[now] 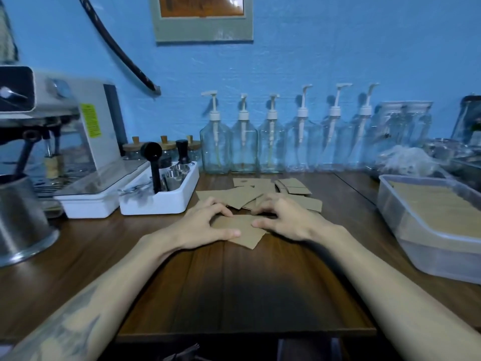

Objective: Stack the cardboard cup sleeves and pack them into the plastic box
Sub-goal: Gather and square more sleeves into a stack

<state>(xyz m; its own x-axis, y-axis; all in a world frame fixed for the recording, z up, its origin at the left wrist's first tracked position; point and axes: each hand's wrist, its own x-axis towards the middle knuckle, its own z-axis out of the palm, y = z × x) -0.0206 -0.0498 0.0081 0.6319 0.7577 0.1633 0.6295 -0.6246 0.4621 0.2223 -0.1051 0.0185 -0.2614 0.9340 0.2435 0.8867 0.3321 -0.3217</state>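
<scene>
- Both hands curl their grip round a small pile of sleeves [240, 229] at the middle of the frame: left hand [205, 221] on its left edge, right hand [285, 220] on its right, thumbs pressing the top sleeve flat.
- Just behind them, loose sleeves [260, 195] lie scattered and overlapping, not yet gathered.
- At the right edge, the plastic box [406, 225] already holds a tan layer that looks like packed sleeves, so I judge the job partly done: squaring this pile, collecting the loose ones and boxing them remain.
- Dark wooden surface [234, 282] carries, from left, a steel jug [20, 220], a coffee machine [65, 126], a white tool tray [161, 201] and a row of pump bottles [270, 142].
- Blue wall [338, 48] behind, with a framed picture [204, 18] at upper centre.
</scene>
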